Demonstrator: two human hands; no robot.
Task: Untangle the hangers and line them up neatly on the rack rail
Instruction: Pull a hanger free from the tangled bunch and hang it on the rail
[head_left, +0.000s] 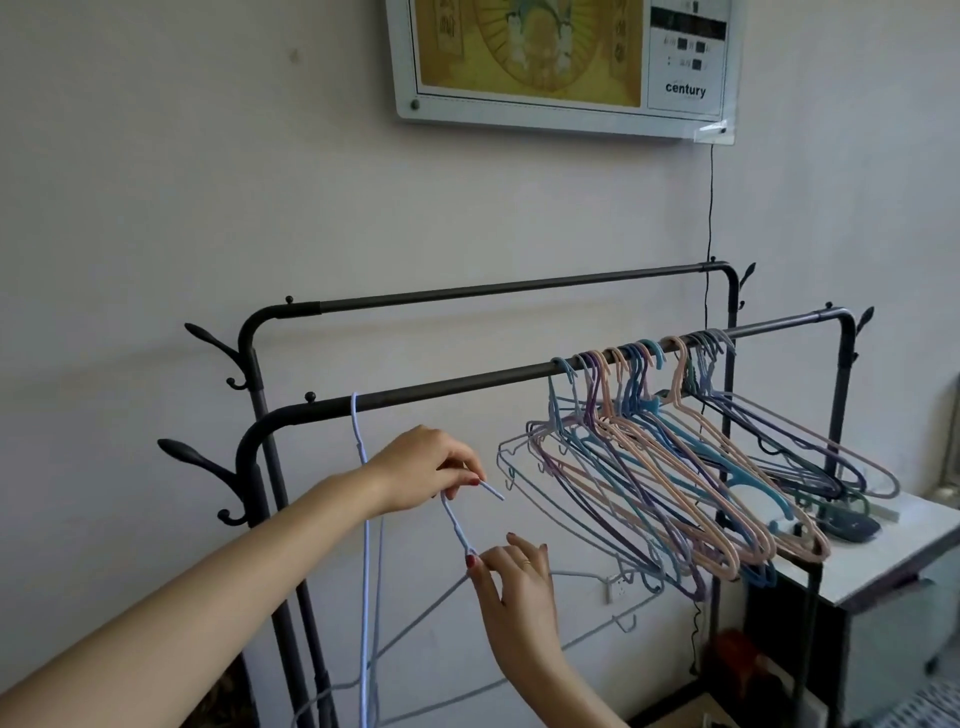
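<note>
A person's left hand (434, 465) is reaching up from the lower left, its fingertips pinching the hook end of a pale blue wire hanger (457, 525). The right hand (511, 577), just below it, is pinching the twisted neck of the same hanger between thumb and forefinger, with the other fingers loosely spread. Gripping it at two points probably steadies the thin wire and lets the person aim the hook, which is pointing up and to the right and is not yet on any rail. The hanger's body is trailing down and to the right beneath the hands.

Just to the left, another pale blue hanger (363, 519) is hanging alone on the front rail (441, 387) of a dark metal clothes rack, turned edge-on to the camera. Further right on that rail, a cluster of hangers (660, 467) — pink, blue, purple and grey — is hanging bunched and overlapping, swung out at an angle rather than straight down, so most of the sorting appears to be undone. The back rail (493, 291) is carrying nothing.

Beyond the rack, a white cabinet (893, 551) is standing at the right, and a framed calendar clock (566, 62) marked "century" is hanging on the pale wall above — its cord is running down behind the rack.
</note>
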